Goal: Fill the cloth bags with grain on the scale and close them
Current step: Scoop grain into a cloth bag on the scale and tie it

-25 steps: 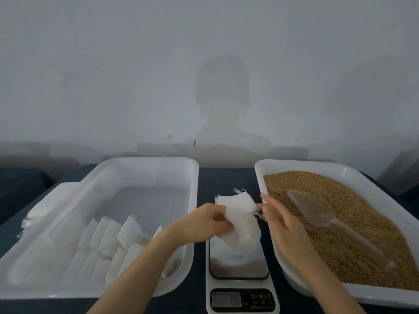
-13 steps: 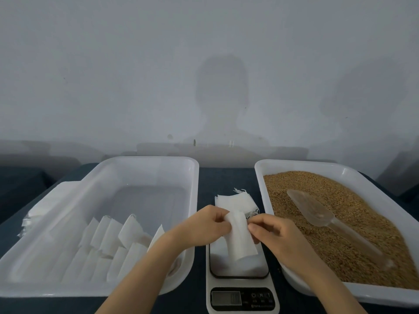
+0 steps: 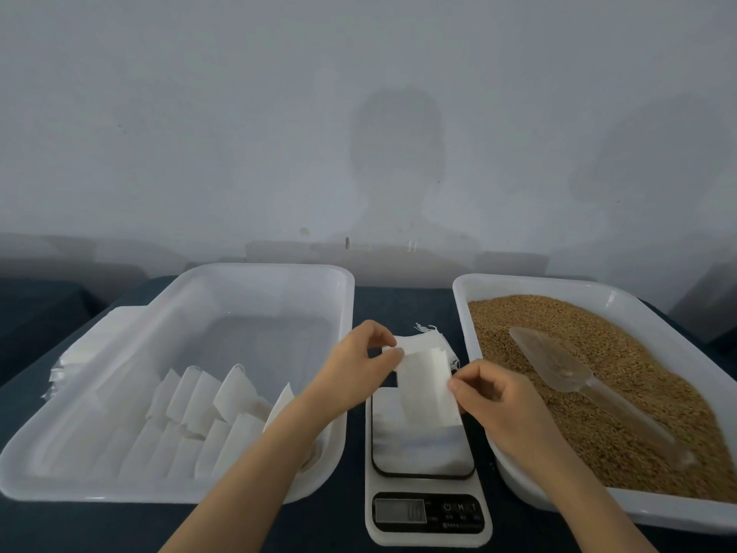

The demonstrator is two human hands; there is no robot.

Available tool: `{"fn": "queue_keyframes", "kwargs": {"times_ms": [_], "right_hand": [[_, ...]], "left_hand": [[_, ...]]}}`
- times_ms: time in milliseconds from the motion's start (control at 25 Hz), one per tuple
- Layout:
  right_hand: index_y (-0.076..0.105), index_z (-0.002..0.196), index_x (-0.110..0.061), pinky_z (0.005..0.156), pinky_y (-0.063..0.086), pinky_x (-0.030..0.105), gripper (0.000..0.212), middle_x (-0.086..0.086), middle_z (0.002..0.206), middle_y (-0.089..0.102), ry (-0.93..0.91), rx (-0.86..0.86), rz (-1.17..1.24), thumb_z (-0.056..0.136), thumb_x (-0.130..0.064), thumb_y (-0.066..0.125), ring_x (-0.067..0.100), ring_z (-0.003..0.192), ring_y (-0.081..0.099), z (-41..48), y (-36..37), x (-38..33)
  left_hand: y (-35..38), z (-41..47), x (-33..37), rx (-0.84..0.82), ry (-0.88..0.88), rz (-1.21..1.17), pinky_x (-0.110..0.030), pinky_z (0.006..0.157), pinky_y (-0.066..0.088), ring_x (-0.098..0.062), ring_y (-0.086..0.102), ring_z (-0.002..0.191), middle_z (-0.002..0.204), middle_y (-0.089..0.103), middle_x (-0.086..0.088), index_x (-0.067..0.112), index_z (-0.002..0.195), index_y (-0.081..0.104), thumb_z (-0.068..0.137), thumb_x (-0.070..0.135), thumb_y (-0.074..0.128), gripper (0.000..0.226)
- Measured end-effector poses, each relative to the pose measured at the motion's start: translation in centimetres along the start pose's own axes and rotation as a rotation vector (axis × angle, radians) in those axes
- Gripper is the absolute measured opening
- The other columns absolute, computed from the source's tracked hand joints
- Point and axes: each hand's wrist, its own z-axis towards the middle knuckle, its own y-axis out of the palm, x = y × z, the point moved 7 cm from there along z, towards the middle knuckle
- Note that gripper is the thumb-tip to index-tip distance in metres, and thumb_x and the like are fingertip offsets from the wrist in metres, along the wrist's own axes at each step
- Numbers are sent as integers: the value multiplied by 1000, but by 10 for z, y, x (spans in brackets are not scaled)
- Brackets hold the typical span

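cloth bag pinched, scale readout illegible

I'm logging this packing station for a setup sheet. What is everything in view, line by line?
table: one, dark blue, under everything
left tray: one, white, left side
right tray: one, white, right side
scale: one, white, between the trays
cloth bag: one, white, held over the scale
spare bags: small pile, white, behind the scale
bags in tray: many, white, left tray's near end
cloth stack: one, white, outside the left tray
grain: heap, brown, in the right tray
scoop: one, clear, lying on the grain
left hand: one, pinching the cloth bag's top
right hand: one, pinching its right edge
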Motion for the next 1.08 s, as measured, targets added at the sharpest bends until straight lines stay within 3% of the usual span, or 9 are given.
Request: {"fn": "queue_keyframes", "kwargs": {"times_ms": [120,200,320,520,720,880,960,1080], "right_hand": [[67,72,-17,59,46,16,12,1,67,64,-5,-12,-43,84,-17,67,12,61,58,1,1,2],[67,72,-20,58,45,22,11,1,67,64,-11,-49,-85,84,-21,68,15,61,57,1,5,3],[68,73,-26,55,41,20,12,-1,69,65,-40,-125,-181,84,-30,68,9,56,53,1,13,3],[67,73,-32,61,42,12,15,-13,70,66,-47,-161,-208,84,-22,68,1,63,57,2,17,4],[61,76,-25,60,46,17,14,-7,70,65,-56,-8,-184,83,-14,66,6,63,59,4,6,4],[66,77,-29,60,45,23,30,-6,73,60,-157,-39,-249,84,1,61,13,65,56,4,8,-1],[72,82,-27,58,40,17,34,-9,78,58,-187,-97,-325,84,4,57,11,66,54,4,14,0],[73,93,-25,63,40,14,24,-13,84,57,-191,-157,-406,87,-8,57,5,71,55,5,23,4]], "left_hand": [[8,-6,10,-132,51,-83,-22,68,53,-4,62,68,72,69,5,22,72,62,94,33,55,26],[24,-15,15,-303,85,-54,-14,66,49,-3,65,66,71,71,4,21,69,66,94,40,54,33],[35,-19,13,-399,109,45,-14,70,50,-3,66,70,74,72,7,25,73,69,92,43,58,29],[38,-17,11,-451,78,92,-8,68,46,3,64,71,73,70,16,24,76,68,94,33,58,23],[36,-18,10,-436,35,93,-5,61,43,-2,66,73,70,71,16,24,63,61,91,28,62,28],[35,-19,10,-417,33,110,-18,68,51,-16,68,78,71,72,10,28,54,61,88,28,62,34],[33,-20,11,-389,54,111,-28,72,52,-18,64,70,72,72,2,27,56,66,86,31,64,31],[34,-22,13,-363,149,147,-23,59,44,-8,49,56,67,67,-5,18,61,67,84,30,67,26]]}}
